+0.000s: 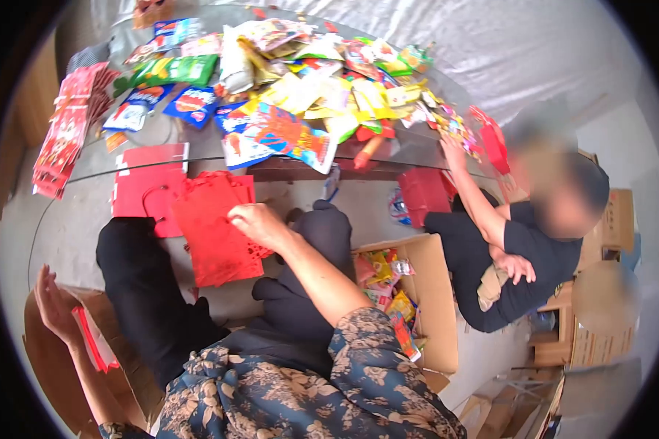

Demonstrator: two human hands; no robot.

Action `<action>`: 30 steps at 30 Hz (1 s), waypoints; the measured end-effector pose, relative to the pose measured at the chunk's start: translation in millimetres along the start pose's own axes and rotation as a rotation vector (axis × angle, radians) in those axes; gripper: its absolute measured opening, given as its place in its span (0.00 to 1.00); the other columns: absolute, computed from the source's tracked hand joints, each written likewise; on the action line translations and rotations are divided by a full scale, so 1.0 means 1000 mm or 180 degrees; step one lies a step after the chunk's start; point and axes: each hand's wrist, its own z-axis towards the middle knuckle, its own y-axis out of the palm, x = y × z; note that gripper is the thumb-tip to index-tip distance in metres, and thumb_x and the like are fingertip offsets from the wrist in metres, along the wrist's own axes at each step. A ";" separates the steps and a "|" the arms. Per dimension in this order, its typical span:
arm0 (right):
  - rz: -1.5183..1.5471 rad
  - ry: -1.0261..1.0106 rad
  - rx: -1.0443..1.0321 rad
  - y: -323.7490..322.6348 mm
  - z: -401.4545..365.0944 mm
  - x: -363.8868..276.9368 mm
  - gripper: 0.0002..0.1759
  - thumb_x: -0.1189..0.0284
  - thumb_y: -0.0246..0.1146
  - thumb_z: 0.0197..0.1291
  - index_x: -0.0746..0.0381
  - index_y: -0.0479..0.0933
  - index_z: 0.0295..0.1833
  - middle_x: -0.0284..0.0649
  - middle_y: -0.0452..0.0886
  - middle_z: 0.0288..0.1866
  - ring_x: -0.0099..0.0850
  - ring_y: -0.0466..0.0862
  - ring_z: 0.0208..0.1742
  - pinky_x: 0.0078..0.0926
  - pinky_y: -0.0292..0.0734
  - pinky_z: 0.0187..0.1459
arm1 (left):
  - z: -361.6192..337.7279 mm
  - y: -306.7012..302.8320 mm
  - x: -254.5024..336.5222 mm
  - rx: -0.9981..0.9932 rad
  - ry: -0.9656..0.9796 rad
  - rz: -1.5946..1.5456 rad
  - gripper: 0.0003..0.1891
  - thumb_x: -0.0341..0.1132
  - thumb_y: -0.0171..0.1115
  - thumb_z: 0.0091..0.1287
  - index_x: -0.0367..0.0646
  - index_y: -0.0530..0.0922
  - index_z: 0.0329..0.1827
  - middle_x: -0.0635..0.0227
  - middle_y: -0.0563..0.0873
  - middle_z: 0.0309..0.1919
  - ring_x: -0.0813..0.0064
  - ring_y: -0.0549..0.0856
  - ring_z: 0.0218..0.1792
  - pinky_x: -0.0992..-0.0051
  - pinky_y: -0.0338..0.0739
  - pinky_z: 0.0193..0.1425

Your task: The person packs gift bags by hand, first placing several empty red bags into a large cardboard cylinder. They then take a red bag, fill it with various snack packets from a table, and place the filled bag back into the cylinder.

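Observation:
My right hand [260, 225] is closed over the right side of a stack of flat red paper bags [216, 245], which hangs between my knees. Fingers stretched out, my left hand [56, 311] is raised at the far left and holds nothing. Below it, a cardboard box [128, 373] has a red-edged bag [95, 340] inside. Behind the stack, a larger red bag with a cord handle [150, 183] leans near the table edge.
Snack packets [300, 95] cover the glass table [388, 157], with red packets [69, 135] at its left end. An open cardboard box [436, 307] of snacks stands on my right. Beyond it, a co-worker [534, 249] reaches to the table beside a red bag [494, 146].

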 end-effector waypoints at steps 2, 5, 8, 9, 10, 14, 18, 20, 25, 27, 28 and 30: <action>0.0043 0.0058 0.0035 0.000 0.000 -0.005 0.11 0.67 0.64 0.66 0.61 0.83 0.49 0.49 0.88 0.46 0.48 0.88 0.50 0.44 0.82 0.51 | 0.024 0.025 0.037 -0.0308 0.0594 -0.0041 0.15 0.21 0.54 0.77 0.35 0.80 0.63 0.59 0.86 0.54 0.69 0.86 0.50 0.71 0.79 0.57; 0.0077 0.0022 0.0040 0.003 0.001 -0.005 0.11 0.68 0.63 0.66 0.61 0.83 0.50 0.49 0.88 0.46 0.48 0.87 0.51 0.44 0.82 0.52 | 0.037 0.078 0.106 -0.0983 0.1059 -0.0532 0.18 0.16 0.54 0.72 0.34 0.80 0.62 0.57 0.85 0.55 0.68 0.86 0.49 0.70 0.79 0.56; 0.0122 -0.0047 0.0168 0.007 -0.001 -0.004 0.10 0.69 0.62 0.65 0.61 0.83 0.47 0.49 0.87 0.43 0.49 0.87 0.48 0.46 0.81 0.51 | 0.041 0.128 0.208 -0.2005 0.1821 -0.0974 0.20 0.17 0.63 0.62 0.34 0.81 0.59 0.53 0.84 0.55 0.59 0.86 0.53 0.69 0.81 0.52; 0.0130 -0.0046 0.0212 0.006 -0.001 -0.005 0.09 0.70 0.61 0.65 0.62 0.83 0.45 0.50 0.87 0.42 0.50 0.87 0.47 0.47 0.81 0.50 | 0.039 0.140 0.238 -0.2552 0.1796 -0.1027 0.24 0.20 0.68 0.56 0.35 0.81 0.59 0.52 0.84 0.56 0.53 0.85 0.55 0.63 0.82 0.54; 0.0070 0.0019 0.0164 0.003 0.000 -0.008 0.10 0.69 0.60 0.65 0.62 0.83 0.45 0.50 0.87 0.41 0.50 0.87 0.47 0.47 0.81 0.50 | 0.034 0.162 0.250 -0.2721 0.2317 -0.1041 0.26 0.24 0.73 0.53 0.37 0.81 0.59 0.52 0.84 0.55 0.50 0.85 0.54 0.59 0.82 0.55; 0.0170 -0.0392 0.0555 0.015 0.000 0.000 0.14 0.66 0.59 0.66 0.64 0.81 0.49 0.51 0.85 0.42 0.48 0.86 0.48 0.43 0.81 0.51 | -0.004 0.232 0.260 -0.3514 0.3236 -0.1263 0.34 0.34 0.78 0.47 0.42 0.79 0.61 0.58 0.82 0.58 0.54 0.81 0.59 0.57 0.78 0.63; 0.0001 -0.0051 0.0366 0.012 -0.004 -0.006 0.14 0.66 0.59 0.66 0.63 0.81 0.49 0.51 0.85 0.42 0.48 0.86 0.48 0.43 0.81 0.51 | -0.049 0.268 0.240 -0.3585 0.2973 -0.1383 0.36 0.36 0.78 0.46 0.44 0.78 0.63 0.61 0.80 0.58 0.55 0.79 0.62 0.57 0.76 0.65; -0.0013 -0.0007 0.0374 0.013 -0.006 -0.004 0.14 0.66 0.59 0.66 0.63 0.81 0.49 0.51 0.85 0.42 0.48 0.86 0.48 0.43 0.81 0.51 | -0.064 0.275 0.228 -0.3458 0.2745 -0.1462 0.36 0.36 0.78 0.45 0.44 0.77 0.63 0.61 0.80 0.58 0.55 0.78 0.62 0.56 0.76 0.66; -0.0012 0.0047 0.0357 0.016 -0.004 -0.002 0.14 0.66 0.59 0.66 0.63 0.81 0.49 0.51 0.85 0.43 0.48 0.86 0.49 0.43 0.81 0.51 | -0.064 0.273 0.236 -0.3273 0.2713 -0.1404 0.38 0.34 0.77 0.42 0.43 0.77 0.63 0.60 0.79 0.59 0.53 0.78 0.62 0.54 0.75 0.66; -0.0020 0.0066 0.0363 0.016 -0.004 -0.001 0.14 0.66 0.59 0.66 0.63 0.81 0.49 0.51 0.85 0.43 0.48 0.86 0.49 0.43 0.81 0.51 | -0.062 0.274 0.236 -0.3302 0.2705 -0.1390 0.38 0.36 0.77 0.44 0.44 0.77 0.64 0.60 0.79 0.59 0.53 0.77 0.63 0.55 0.75 0.66; -0.0017 0.0072 0.0366 0.016 -0.004 0.000 0.14 0.66 0.59 0.66 0.63 0.81 0.49 0.51 0.85 0.43 0.48 0.86 0.49 0.43 0.81 0.51 | -0.061 0.274 0.236 -0.3306 0.2701 -0.1367 0.37 0.36 0.77 0.44 0.44 0.77 0.64 0.61 0.79 0.59 0.53 0.77 0.63 0.55 0.75 0.67; -0.0007 0.0084 0.0382 0.016 -0.003 0.001 0.14 0.66 0.59 0.66 0.63 0.81 0.49 0.51 0.85 0.43 0.48 0.86 0.49 0.43 0.81 0.51 | -0.058 0.275 0.236 -0.3299 0.2699 -0.1314 0.37 0.36 0.77 0.45 0.44 0.77 0.64 0.61 0.78 0.60 0.53 0.76 0.64 0.55 0.74 0.67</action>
